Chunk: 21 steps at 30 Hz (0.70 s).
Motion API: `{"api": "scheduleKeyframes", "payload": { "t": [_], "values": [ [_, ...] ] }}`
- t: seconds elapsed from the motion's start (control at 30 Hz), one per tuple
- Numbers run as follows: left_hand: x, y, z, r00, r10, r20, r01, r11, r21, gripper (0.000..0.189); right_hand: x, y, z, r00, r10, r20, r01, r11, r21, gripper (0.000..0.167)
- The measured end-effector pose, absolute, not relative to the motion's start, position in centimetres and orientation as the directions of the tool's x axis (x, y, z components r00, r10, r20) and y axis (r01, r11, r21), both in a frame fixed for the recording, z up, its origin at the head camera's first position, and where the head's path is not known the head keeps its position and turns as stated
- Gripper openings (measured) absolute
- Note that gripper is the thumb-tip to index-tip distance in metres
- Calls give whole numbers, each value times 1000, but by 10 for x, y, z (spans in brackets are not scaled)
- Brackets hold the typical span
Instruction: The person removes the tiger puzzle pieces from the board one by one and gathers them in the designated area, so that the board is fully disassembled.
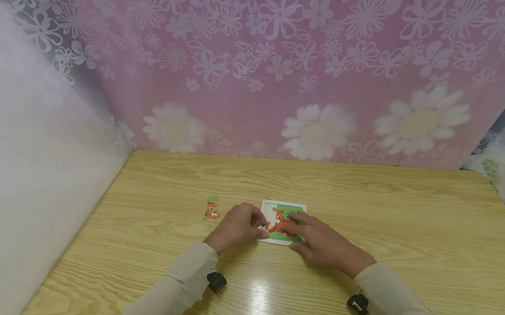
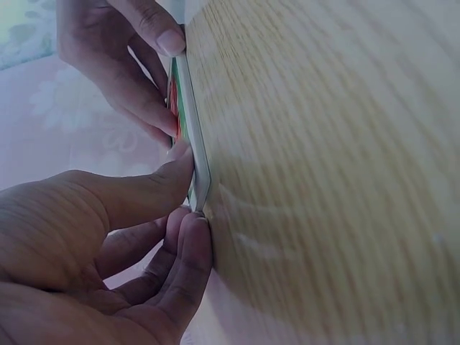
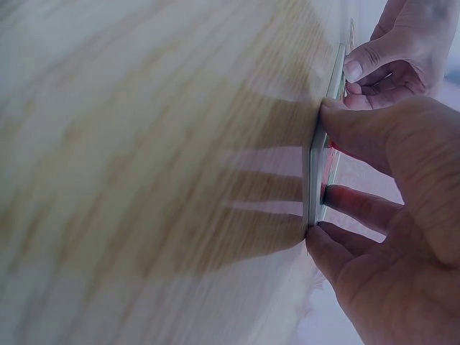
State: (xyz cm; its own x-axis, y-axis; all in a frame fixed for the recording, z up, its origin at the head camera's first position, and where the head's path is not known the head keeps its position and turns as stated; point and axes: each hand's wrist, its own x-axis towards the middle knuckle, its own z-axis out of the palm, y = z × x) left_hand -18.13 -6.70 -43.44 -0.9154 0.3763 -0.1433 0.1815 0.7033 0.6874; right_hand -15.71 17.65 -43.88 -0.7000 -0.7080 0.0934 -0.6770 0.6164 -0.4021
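Observation:
A white-framed jigsaw puzzle tray, with a picture of an orange tiger on green, lies flat on the table. My left hand is at its left side, thumb and fingertips pinching a small puzzle piece, mostly hidden by the fingers. In the left wrist view, the left thumb overlaps the tray's rim. The right hand holds the tray by its right part, some fingers lying over the picture. From the right wrist, its thumb touches the tray's near edge. A bare white strip shows at the picture's left.
Left of the tray lie loose puzzle pieces showing the tiger's face. The wood-grained table meets a pink flowered curtain at the back and a pale wall covering at the left. Black wrist cameras sit below both sleeves.

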Motion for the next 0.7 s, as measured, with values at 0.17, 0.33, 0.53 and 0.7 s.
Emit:
{"api": "scheduleKeyframes", "payload": {
  "t": [0.17,0.33,0.53,0.7],
  "values": [
    [-181,-67,-433,-917,372,-145,172,697,696,17,-157,177,-439,-699,-709,92,-679,617,-398,44],
    [-181,-68,-432,-915,376,-149,177,703,689,20,-156,177,-437,-700,-708,96,-679,618,-396,44],
    [-182,-68,-431,-910,390,-143,198,711,675,20,-156,177,-438,-696,-711,101,-685,614,-392,44],
    [-181,-67,-430,-913,379,-148,183,708,682,21,-156,177,-439,-691,-714,114,-693,610,-384,43]
  ]
}}
